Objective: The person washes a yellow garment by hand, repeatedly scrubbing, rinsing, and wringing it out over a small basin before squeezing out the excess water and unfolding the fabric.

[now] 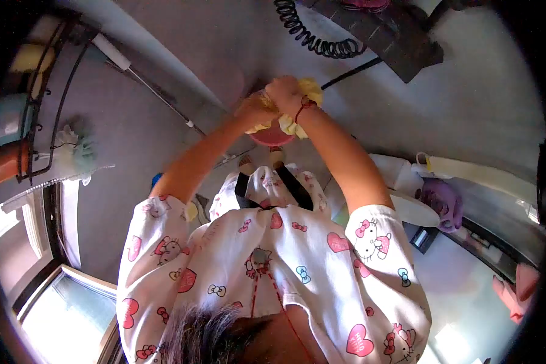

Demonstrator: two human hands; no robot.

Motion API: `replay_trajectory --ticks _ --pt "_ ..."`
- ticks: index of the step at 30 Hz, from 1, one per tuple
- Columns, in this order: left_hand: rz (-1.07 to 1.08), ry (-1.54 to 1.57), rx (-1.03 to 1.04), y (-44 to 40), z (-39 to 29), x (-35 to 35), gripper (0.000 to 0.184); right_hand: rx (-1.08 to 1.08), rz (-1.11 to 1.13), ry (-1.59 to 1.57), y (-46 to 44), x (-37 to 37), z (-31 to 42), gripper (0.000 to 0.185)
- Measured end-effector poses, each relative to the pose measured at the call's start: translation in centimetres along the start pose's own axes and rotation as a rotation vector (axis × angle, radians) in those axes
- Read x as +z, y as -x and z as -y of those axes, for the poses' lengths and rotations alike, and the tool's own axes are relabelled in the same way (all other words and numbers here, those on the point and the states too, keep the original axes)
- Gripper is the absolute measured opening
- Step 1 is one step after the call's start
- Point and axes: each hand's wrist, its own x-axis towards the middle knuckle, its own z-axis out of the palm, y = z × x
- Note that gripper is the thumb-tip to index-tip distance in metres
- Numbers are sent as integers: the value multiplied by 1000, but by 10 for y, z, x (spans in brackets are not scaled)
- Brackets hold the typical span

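Both arms reach forward to the top centre. My left hand (pixel 258 111) and my right hand (pixel 284 96) are close together, closed around a bunched yellow cloth (pixel 311 91). Parts of the cloth stick out on either side of the hands, and a fold hangs by the right wrist, where there is a red bracelet. Directly below the hands is a pink basin (pixel 273 134), partly hidden by them and the cloth.
A black coiled cord (pixel 312 41) hangs from a dark shelf (pixel 385 33) at the top. A wire rack (pixel 57 100) and a white-handled pole (pixel 158 91) are at left. A purple item (pixel 441 203) lies at right, near a white toilet (pixel 412 209).
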Motion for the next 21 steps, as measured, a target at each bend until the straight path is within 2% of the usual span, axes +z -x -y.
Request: replay_trajectory --ticks 2,4,5,8,10,11,12,14,15,16,21 --pt "-123 -117 222 -8 6 23 47 11 -33 -9 4 16 -10 11" --pt "-45 299 -5 -15 10 40 47 20 -59 -18 7 31 -14 12" --pt "-40 304 -6 -22 22 49 47 30 -46 -40 11 27 -13 13" --pt "145 255 -50 -27 39 54 49 28 -51 -95 14 18 -10 15" --pt "72 -277 -36 -1 -15 9 54 18 -77 -132 12 15 -9 18" --pt "76 -283 -37 11 -32 -6 54 16 -72 -155 9 15 -11 20" --pt "-59 -310 -16 20 -48 -18 57 16 -69 -174 7 10 -14 22" --pt "-102 -374 15 6 -42 -24 60 76 -51 -244 0 -2 -21 25" --pt "-8 -415 26 -8 -39 -29 61 135 -29 -311 -1 -5 -24 28" --pt "-69 -518 39 -13 -36 -27 59 137 -29 -312 -2 -4 -26 28" --pt "-120 -586 66 -20 -31 -4 61 226 -51 -357 6 11 -31 33"
